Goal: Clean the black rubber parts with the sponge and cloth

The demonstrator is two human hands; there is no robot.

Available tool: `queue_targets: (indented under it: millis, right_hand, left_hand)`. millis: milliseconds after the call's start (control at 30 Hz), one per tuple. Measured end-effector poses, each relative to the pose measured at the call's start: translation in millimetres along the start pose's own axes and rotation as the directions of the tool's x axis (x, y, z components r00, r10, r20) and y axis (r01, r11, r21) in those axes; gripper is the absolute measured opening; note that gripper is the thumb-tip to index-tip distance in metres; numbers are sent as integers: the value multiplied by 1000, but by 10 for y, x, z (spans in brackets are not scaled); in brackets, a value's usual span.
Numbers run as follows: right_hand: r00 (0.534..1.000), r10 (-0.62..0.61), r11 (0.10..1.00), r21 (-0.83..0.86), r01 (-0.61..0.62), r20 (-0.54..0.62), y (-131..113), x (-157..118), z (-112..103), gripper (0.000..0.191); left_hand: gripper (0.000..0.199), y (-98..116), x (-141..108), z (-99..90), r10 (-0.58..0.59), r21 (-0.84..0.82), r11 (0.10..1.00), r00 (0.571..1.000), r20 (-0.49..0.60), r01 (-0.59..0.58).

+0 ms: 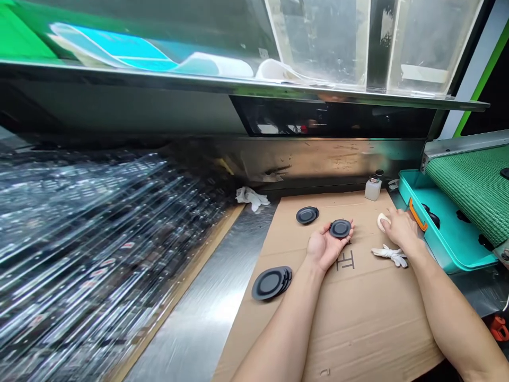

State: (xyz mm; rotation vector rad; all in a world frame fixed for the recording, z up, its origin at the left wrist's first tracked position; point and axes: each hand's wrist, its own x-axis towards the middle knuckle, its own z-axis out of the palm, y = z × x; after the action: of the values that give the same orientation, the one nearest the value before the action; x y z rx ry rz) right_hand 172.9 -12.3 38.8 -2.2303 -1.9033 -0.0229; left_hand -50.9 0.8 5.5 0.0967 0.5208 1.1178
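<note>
My left hand is palm up over the cardboard, its fingers curled round a round black part. My right hand pinches a small white pad near the right edge of the cardboard. Beyond my left hand lie black round parts, overlapping. A larger stack of black discs sits to the left of my left forearm. Just below my right hand is a crumpled white glove. A white bottle with a dark top stands at the back of the cardboard.
At the right, a teal bin with an orange latch holds black parts, beside a green conveyor belt. Another white glove lies at the back left. Stacked shiny clear plastic fills the left. A metal-edged shelf crosses above.
</note>
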Motion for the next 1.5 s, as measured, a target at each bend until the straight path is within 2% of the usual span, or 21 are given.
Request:
queue_targets:
  millis: [67,133,233,267,300,367,533,600,667,733,800,833,900,933,967,1000,1067,1167,1233,1333,1500]
  right_hand:
    - [996,-75,997,-24,73,-57,1,-54,-100,33]
    - [972,-205,978,65,198,118,20,-105,-189,30]
    - [815,-342,938,222,266,468,50,-151,-228,28]
    - [780,-355,933,243,265,515,51,-158,-217,25]
    - [769,-365,929,257,266,525,44,-161,-201,21]
    - [775,-417,904,308,297,475,11,-160,-170,22]
    - [827,-519,806,446,389,217,-89,-127,-137,26]
    - [847,-509,796,459,395,154,-109,-98,-91,25]
    - [872,-479,790,479,382,95,-119,-62,-21,26]
    - [902,-430,774,532,343,43,-125,-30,49,26]
    - [923,-384,751,586,304,12,-129,-8,94,24]
    - [931,-365,748,597,289,6,-129,-3,105,23]
    - [938,-347,761,587,276,9,-126,-1,107,23]
    - [936,-352,770,577,274,25,-124,-5,102,22]
    - [929,-365,776,569,271,55,-121,-12,96,21]
    - [917,-385,781,565,266,100,-117,-23,91,19]
    - [870,-430,791,565,235,240,-109,-51,84,16]
    - [771,-449,822,547,158,451,-94,-93,83,15]
    - [744,-455,827,542,150,489,-82,-103,77,16]
    - [790,-472,808,550,211,390,-73,-89,40,17]
    - [888,-439,759,585,285,137,-177,-110,-94,24]
  left_hand:
    - [27,17,12,-1,44,-24,999,998,-47,-46]
    - [23,37,31,-4,86,-67,993,992,-92,-93]
    - [23,60,59,-13,111,-117,985,988,-112,-124]
    - [23,63,67,-17,116,-126,984,987,-110,-130]
    - [24,64,73,-21,124,-132,982,986,-108,-137]
    - [25,59,79,-29,132,-142,979,986,-102,-146]
    - [23,32,71,-30,141,-115,982,987,-76,-149]
    - [20,5,64,-23,153,-24,988,987,-55,-154]
    - [21,-43,57,-18,254,153,957,967,-25,-247]
    - [46,-111,48,-19,456,375,819,889,34,-434]
    - [69,-187,35,-28,647,572,557,746,156,-602]
    - [75,-223,24,-33,699,648,405,675,236,-645]
    - [78,-281,-5,-38,722,730,117,563,403,-673]
    - [78,-302,-24,-36,715,742,7,523,465,-670]
    - [78,-316,-46,-27,706,747,-65,499,503,-661]
    - [78,-325,-70,-13,704,751,-92,491,513,-654]
    - [76,-328,-124,35,718,753,-8,520,462,-658]
    - [73,-316,-211,137,723,676,313,629,286,-667]
    - [71,-306,-262,201,697,589,482,691,191,-649]
    - [69,-295,-308,259,659,534,574,737,146,-620]
    - [70,-316,-298,246,634,549,572,753,177,-610]
